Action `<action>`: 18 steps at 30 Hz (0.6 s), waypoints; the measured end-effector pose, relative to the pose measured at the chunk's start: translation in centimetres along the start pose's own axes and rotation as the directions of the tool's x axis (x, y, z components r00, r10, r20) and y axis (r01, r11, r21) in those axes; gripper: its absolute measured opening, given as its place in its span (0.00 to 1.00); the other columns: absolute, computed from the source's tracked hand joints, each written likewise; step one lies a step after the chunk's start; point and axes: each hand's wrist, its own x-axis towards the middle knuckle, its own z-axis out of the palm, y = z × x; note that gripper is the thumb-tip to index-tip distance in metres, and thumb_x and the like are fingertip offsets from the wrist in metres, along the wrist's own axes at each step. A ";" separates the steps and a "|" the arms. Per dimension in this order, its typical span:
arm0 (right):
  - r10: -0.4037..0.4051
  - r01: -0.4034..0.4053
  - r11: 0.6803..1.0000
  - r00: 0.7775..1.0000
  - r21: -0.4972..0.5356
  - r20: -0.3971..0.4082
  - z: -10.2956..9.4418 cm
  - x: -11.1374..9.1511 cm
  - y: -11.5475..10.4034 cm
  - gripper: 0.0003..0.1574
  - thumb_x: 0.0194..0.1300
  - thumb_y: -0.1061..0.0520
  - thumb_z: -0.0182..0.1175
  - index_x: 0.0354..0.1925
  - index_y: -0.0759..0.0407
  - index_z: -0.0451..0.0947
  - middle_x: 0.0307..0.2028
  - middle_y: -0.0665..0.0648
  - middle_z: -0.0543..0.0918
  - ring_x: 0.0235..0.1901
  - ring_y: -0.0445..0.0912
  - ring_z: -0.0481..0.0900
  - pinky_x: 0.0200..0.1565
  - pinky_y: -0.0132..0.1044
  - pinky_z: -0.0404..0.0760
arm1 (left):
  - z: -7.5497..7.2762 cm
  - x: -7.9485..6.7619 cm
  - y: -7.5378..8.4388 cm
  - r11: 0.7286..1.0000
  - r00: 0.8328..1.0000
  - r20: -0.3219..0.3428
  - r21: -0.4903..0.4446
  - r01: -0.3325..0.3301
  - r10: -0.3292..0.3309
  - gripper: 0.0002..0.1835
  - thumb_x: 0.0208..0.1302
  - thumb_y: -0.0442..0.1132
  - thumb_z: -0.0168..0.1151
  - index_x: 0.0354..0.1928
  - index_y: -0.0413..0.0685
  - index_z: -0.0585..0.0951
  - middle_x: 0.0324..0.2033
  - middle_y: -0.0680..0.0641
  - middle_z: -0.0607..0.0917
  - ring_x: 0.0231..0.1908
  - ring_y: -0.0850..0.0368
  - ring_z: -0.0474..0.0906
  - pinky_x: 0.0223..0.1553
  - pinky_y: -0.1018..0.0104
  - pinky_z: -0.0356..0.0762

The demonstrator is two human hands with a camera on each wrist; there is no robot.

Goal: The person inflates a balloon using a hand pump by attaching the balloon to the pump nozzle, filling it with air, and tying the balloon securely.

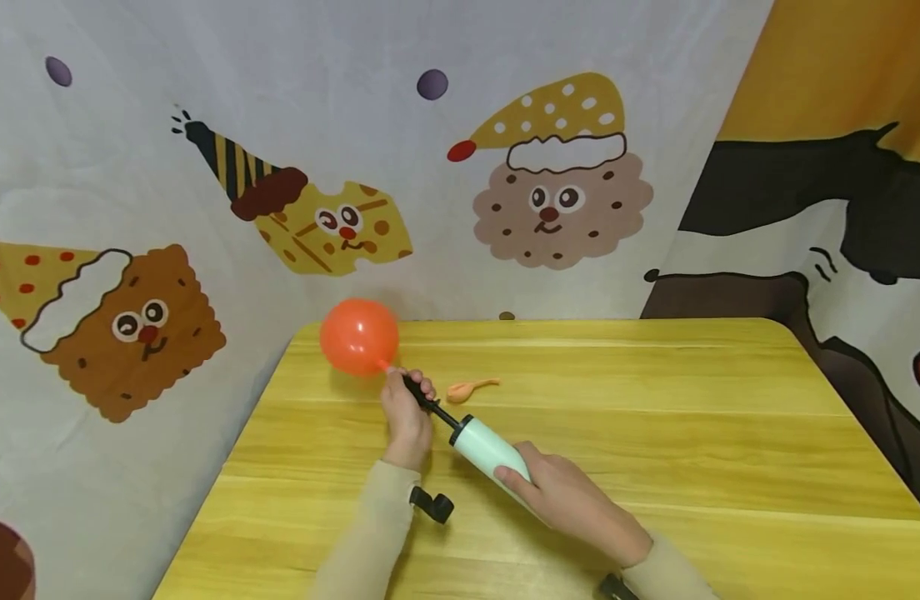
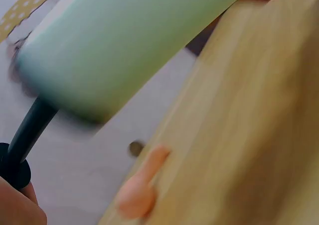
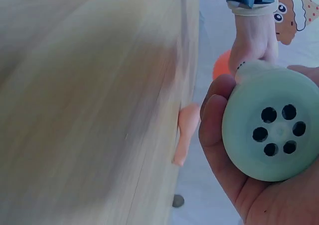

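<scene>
An orange-red balloon [image 1: 358,337], partly inflated and round, sits on the nozzle end of a balloon pump with a mint-green barrel [image 1: 492,457] and a black rod. My left hand [image 1: 407,417] grips the black nozzle end, with the balloon's neck at its fingers. My right hand [image 1: 572,500] is wrapped around the barrel. In the right wrist view, the pump's round end [image 3: 279,128] shows several dark holes. A limp peach balloon [image 1: 463,390] lies on the table just right of the left hand, touched by neither hand.
The yellow wood-grain table [image 1: 692,442] stretches under both arms. Behind it hangs a pale cloth [image 1: 355,67] printed with cartoon food faces. Black camera mounts sit at both wrists, the left mount [image 1: 432,504] showing most plainly.
</scene>
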 end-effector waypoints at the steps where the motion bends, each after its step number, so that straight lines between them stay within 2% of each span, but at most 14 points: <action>1: 0.006 -0.006 1.000 1.000 0.000 0.005 -0.2 -0.4 0.1 0.36 0.79 0.31 0.48 0.58 0.60 0.75 0.31 0.48 0.78 0.26 0.40 0.72 0.27 0.36 0.73 | -0.1 0.5 0.5 1.000 1.000 -0.011 -0.006 -0.012 0.011 0.17 0.86 0.46 0.36 0.35 0.48 0.66 0.23 0.52 0.73 0.18 0.61 0.68 0.20 0.72 0.68; 5: -0.011 0.012 1.000 0.999 -0.006 0.030 -1.0 -1.9 0.7 0.34 0.79 0.32 0.49 0.60 0.59 0.74 0.33 0.45 0.78 0.27 0.38 0.72 0.28 0.34 0.73 | -0.7 2.0 2.3 0.998 0.997 -0.055 -0.036 -0.057 0.055 0.18 0.86 0.47 0.37 0.35 0.48 0.66 0.22 0.52 0.73 0.18 0.62 0.68 0.19 0.73 0.66; 8: -0.023 0.024 0.999 0.999 -0.021 0.040 -1.3 -2.5 1.3 0.35 0.80 0.34 0.48 0.63 0.60 0.73 0.36 0.45 0.80 0.29 0.37 0.73 0.30 0.34 0.74 | -0.6 2.2 2.6 0.997 0.997 -0.053 -0.049 -0.058 0.056 0.17 0.86 0.47 0.38 0.35 0.48 0.65 0.22 0.52 0.72 0.18 0.62 0.67 0.19 0.73 0.66; 13: -0.019 0.021 0.999 0.999 -0.036 0.047 -1.1 -2.2 1.4 0.37 0.79 0.32 0.47 0.63 0.61 0.72 0.35 0.46 0.79 0.29 0.38 0.73 0.29 0.34 0.74 | -0.2 1.2 1.5 0.999 1.000 -0.010 -0.046 -0.018 0.017 0.17 0.86 0.47 0.36 0.36 0.48 0.64 0.22 0.52 0.72 0.18 0.61 0.67 0.20 0.72 0.67; 18: -0.020 0.021 0.999 0.999 -0.037 0.035 -0.8 -1.4 0.9 0.35 0.79 0.32 0.48 0.57 0.60 0.73 0.31 0.46 0.75 0.26 0.39 0.71 0.27 0.34 0.72 | 0.2 -0.1 0.2 0.999 1.000 0.013 -0.028 -0.015 0.015 0.17 0.86 0.47 0.37 0.36 0.49 0.65 0.23 0.51 0.72 0.19 0.61 0.67 0.22 0.72 0.67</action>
